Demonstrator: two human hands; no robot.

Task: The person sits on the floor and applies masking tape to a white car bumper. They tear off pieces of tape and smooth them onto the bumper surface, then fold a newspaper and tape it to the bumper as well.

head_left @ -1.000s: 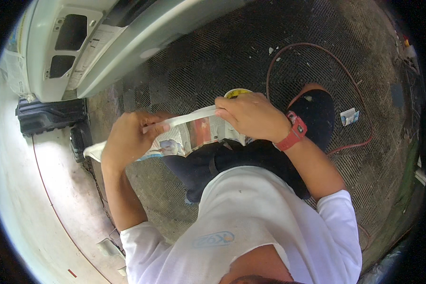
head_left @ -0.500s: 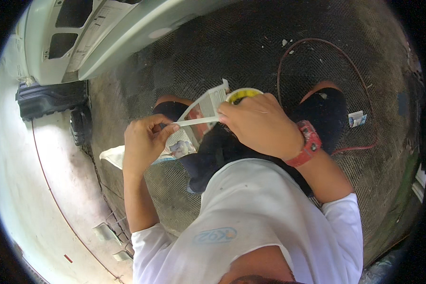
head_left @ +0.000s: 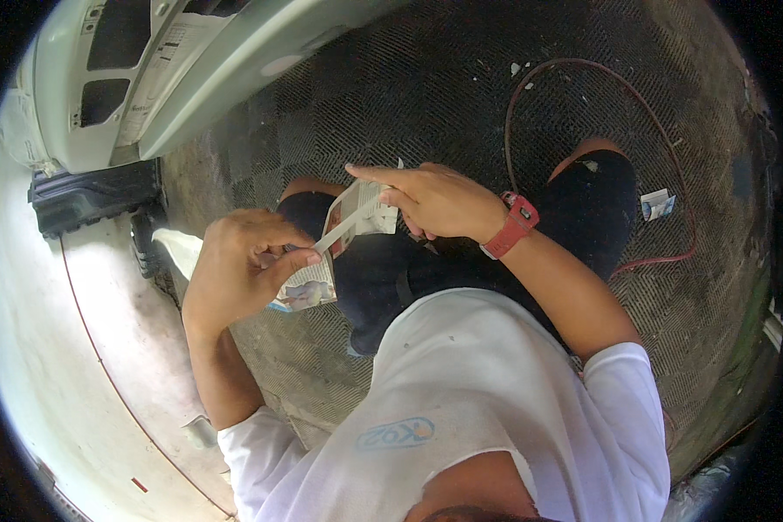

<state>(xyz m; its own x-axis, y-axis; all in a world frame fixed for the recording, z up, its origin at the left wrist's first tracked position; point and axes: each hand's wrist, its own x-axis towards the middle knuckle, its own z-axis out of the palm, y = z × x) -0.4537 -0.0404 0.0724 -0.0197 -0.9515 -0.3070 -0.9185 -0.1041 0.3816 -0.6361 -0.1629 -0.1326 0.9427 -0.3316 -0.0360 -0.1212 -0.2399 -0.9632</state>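
Note:
A pale strip of masking tape [head_left: 348,225] stretches between my two hands over my lap. My left hand [head_left: 235,265] pinches its lower end between thumb and fingers, together with a piece of newspaper [head_left: 309,290] that hangs below and behind the strip. At the upper end, my right hand [head_left: 448,203] has its thumb against the tape, its index finger stretched out and its other fingers curled under. The tape roll does not show; what lies beneath the right palm is hidden. A red watch [head_left: 515,224] is on my right wrist.
A pale green vehicle panel [head_left: 209,96] with cutouts stands at upper left, beside a black plastic part [head_left: 96,196]. A reddish hose [head_left: 644,97] loops across the dark textured mat [head_left: 426,78] at right, near a small scrap of printed paper [head_left: 658,205].
My left hand has moved a little left and down with the tape and newspaper. The right hand has turned, its index finger now extended, and the yellow-cored tape roll has gone out of sight.

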